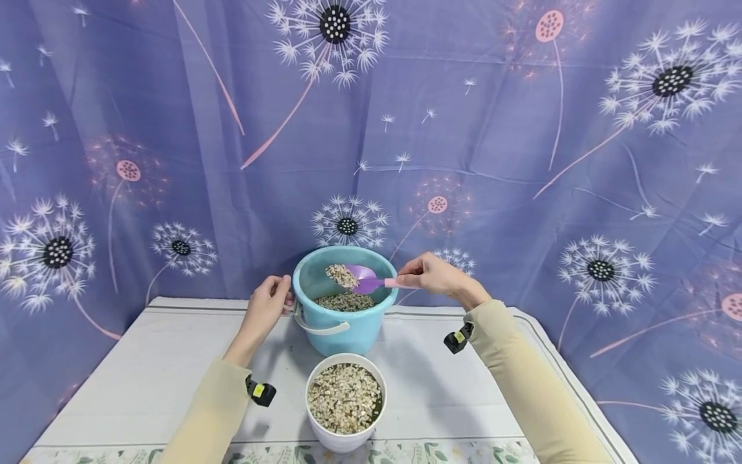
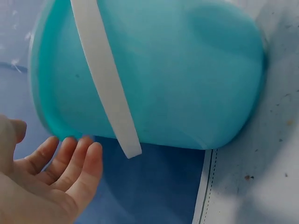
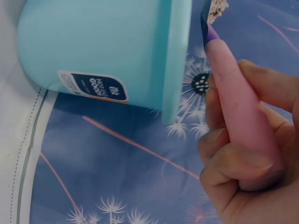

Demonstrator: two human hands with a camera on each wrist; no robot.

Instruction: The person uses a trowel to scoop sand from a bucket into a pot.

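Observation:
My right hand (image 1: 436, 275) grips the pink handle (image 3: 240, 109) of a small trowel with a purple blade (image 1: 362, 279). A heap of pale, grainy potting mix (image 1: 342, 276) lies on the blade, held over the mouth of a light blue bucket (image 1: 348, 330). Darker loose mix (image 1: 344, 301) covers the inside of the bucket low down. At the bucket's left rim is my left hand (image 1: 268, 308), its fingers (image 2: 77, 161) loosely bent with the tips right at the side below the rim, the thumb apart. The bucket's white handle (image 1: 321, 328) hangs down in front.
In front of the bucket stands a white pot (image 1: 342, 440), filled near its rim with pale grainy mix (image 1: 346, 398). Both containers are on a white tablecloth (image 1: 191, 341) with scattered specks. A blue dandelion-print curtain (image 1: 278, 212) hangs close behind and at both sides.

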